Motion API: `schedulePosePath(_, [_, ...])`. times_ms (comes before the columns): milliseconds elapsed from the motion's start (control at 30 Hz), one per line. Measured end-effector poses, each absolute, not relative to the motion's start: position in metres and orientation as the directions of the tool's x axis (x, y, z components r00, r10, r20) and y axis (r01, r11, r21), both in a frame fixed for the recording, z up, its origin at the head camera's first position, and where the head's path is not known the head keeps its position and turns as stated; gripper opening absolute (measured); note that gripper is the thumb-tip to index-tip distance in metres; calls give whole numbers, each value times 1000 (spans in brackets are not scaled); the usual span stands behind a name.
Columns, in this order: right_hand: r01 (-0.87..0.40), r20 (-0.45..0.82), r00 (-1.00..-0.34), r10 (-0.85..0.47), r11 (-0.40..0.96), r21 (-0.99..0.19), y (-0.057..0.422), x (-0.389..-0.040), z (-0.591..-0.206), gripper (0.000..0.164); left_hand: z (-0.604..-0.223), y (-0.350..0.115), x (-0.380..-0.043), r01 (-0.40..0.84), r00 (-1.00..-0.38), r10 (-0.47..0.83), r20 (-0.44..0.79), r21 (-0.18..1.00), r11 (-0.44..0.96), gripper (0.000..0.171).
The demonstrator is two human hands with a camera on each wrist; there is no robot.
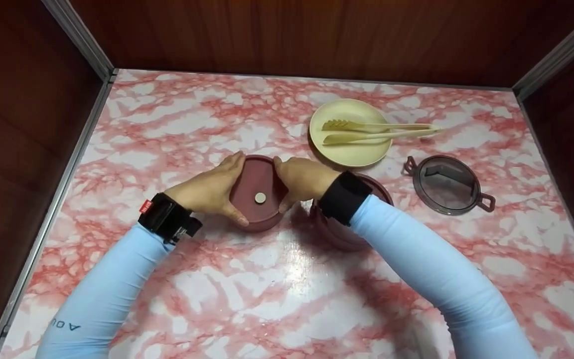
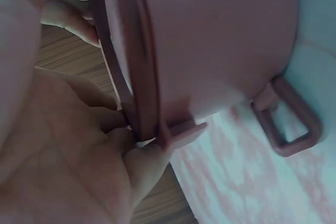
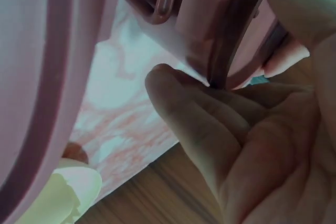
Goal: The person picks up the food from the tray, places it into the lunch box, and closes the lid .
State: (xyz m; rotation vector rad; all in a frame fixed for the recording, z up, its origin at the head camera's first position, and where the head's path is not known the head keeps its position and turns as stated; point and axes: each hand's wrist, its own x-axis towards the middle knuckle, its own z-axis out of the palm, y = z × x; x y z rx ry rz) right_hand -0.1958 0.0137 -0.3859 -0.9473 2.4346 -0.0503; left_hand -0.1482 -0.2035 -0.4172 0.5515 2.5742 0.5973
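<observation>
A dull-red round container, seen from above in the head view, has a lid with a small pale round knob. My left hand grips the lid's left edge, thumb toward me and fingers at the far side. At the right edge my right hand holds the rim in the same way. The left wrist view shows the container's body, a loop handle and a flap beside my fingers. Some fingertips are hidden behind the rim.
Beneath my right wrist stands a second dull-red pot, partly covered by the forearm. Behind it, pale tongs lie across a cream plate. A dark see-through round lid with two loop handles lies at the right.
</observation>
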Motion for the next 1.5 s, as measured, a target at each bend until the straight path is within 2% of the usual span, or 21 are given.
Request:
schedulePosePath(267, [-633, -378, -664, -646, 754, -176, 14, -181, -387, 120, -416, -201, -146, 259, -837, 447, -315, 491, 832, 148])
schedulePosePath(400, [-607, -381, -673, -634, 768, -206, 16, -182, -391, 119, -417, -201, -149, 244, -835, 436, -336, 484, 840, 149])
schedulePosePath(667, [-593, -434, -601, -671, 738, -322, 22, -199, -389, 120, -418, -213, -150, 242, -817, 454, -355, 503, 830, 150])
schedulePosePath(833, [-575, -460, -569, -682, 729, -371, 26, -211, -388, 110, -420, -224, -150, 231, -820, 454, -350, 524, 820, 147])
schedulePosePath(1000, [-572, -462, -556, -691, 721, -391, 25, -218, -394, 107, -423, -228, -151, 220, -823, 475, -311, 596, 772, 143])
schedulePosePath(1133, [-574, -461, -566, -683, 728, -374, 20, -217, -396, 105, -428, -231, -152, 269, -813, 528, -247, 645, 715, 133])
schedulePosePath(1267, [-599, -455, -570, -685, 725, -341, 14, -215, -393, 96, -425, -230, -155, 281, -810, 534, -244, 637, 718, 124])
schedulePosePath(1433, [-600, -486, -541, -687, 720, -350, 18, -223, -388, 96, -417, -229, -164, 191, -781, 525, -338, 670, 717, 114])
schedulePosePath(1500, [-598, -482, -512, -711, 698, -393, 22, -229, -386, 82, -411, -232, -170, 123, -787, 482, -384, 668, 734, 102])
